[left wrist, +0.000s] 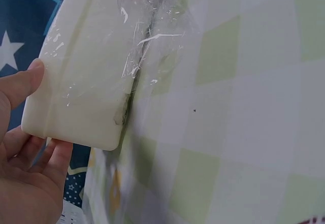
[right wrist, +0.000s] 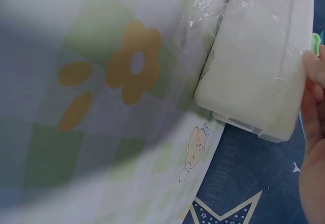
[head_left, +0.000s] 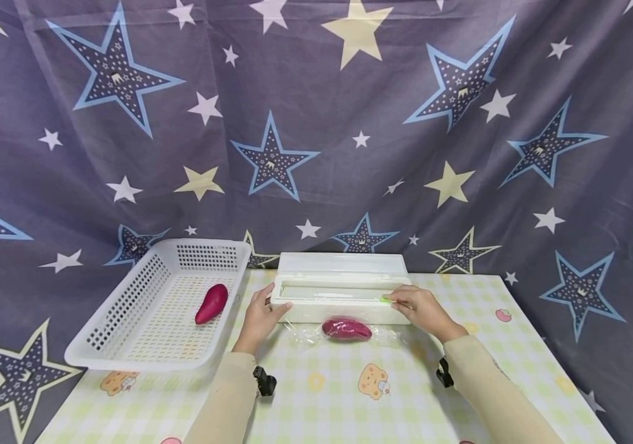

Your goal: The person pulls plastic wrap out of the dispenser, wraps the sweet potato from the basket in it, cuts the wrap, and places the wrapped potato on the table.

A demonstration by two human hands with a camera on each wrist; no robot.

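A white cling film dispenser point(head_left: 344, 311) stands with its lid raised at the back of the table. At its left end my left hand point(head_left: 260, 317) grips the box, thumb point(left wrist: 25, 84) on the front and fingers at the end. Near the right end, my right hand point(head_left: 426, 313) pinches a small green slide cutter point(head_left: 386, 300) on the top edge. In front of the box lies a purple-red, elongated vegetable point(head_left: 347, 328), its exact kind unclear, with clear cling film point(left wrist: 162, 36) over it and crumpled at both sides.
To the left stands a white perforated basket point(head_left: 86, 353) holding a similar purple-red vegetable point(head_left: 212, 303), unwrapped. A green-checked cloth point(head_left: 316, 413) covers the table. Behind hangs a dark curtain point(head_left: 316, 80) with stars, close to the dispenser's back.
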